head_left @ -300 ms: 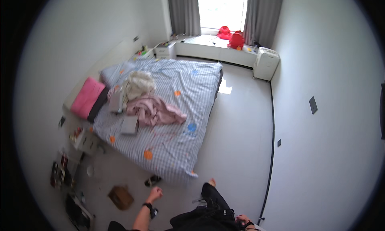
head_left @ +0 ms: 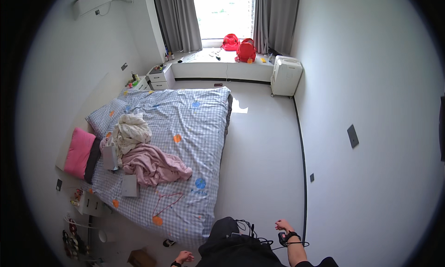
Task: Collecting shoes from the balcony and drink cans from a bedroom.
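Observation:
My left hand (head_left: pixel 184 257) hangs low near the bottom edge, off the foot of the bed, fingers curled with nothing seen in them. A dark band circles that wrist. To the right of my legs, my right hand (head_left: pixel 282 225) is held forward above the floor, its fingers loosely folded and bare of any object. A black device with a cable (head_left: pixel 282 239) is strapped at the right wrist. Nearest to my hands is the bed (head_left: pixel 204 151) with a checked cover, on which lie a pink blanket (head_left: pixel 155 165), a cream blanket (head_left: pixel 132 132) and a red hanger (head_left: pixel 167 203).
Pale floor (head_left: pixel 259 165) runs between bed and right wall. A white suitcase (head_left: pixel 286 77) stands by the window ledge, which bears red backpacks (head_left: pixel 245 50). A brown box (head_left: pixel 141 258) and a dark shoe (head_left: pixel 168 243) lie at lower left. Beside the bed stands a white nightstand (head_left: pixel 90 204).
The view has shifted, with the bed now lower and further left. My right hand has swung forward; my left hand has dropped back toward the bottom edge.

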The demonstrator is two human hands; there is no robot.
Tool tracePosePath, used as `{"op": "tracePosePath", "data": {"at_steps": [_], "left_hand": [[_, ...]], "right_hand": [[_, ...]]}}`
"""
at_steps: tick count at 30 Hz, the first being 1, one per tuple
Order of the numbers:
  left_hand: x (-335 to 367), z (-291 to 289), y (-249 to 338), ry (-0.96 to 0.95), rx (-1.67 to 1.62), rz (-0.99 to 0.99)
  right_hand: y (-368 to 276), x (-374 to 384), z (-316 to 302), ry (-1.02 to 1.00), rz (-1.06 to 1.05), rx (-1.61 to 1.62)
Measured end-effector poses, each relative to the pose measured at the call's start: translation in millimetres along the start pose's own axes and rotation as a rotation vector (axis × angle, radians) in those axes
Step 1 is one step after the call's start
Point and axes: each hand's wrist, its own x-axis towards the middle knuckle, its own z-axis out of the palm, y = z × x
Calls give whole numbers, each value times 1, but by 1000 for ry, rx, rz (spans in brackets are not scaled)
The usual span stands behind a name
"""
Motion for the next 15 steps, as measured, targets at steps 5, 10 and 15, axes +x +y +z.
{"op": "tracePosePath", "data": {"at_steps": [5,10,15], "left_hand": [[64,62,121,-5,-3,-217],[175,142,358,8,291,46],[204,282,682,67,520,410]], "right_hand": [[-151,89,-78,78,-64,-50],[-195,164,-140,58,81,24],[-225,212,-221,-4,398,219]]}}
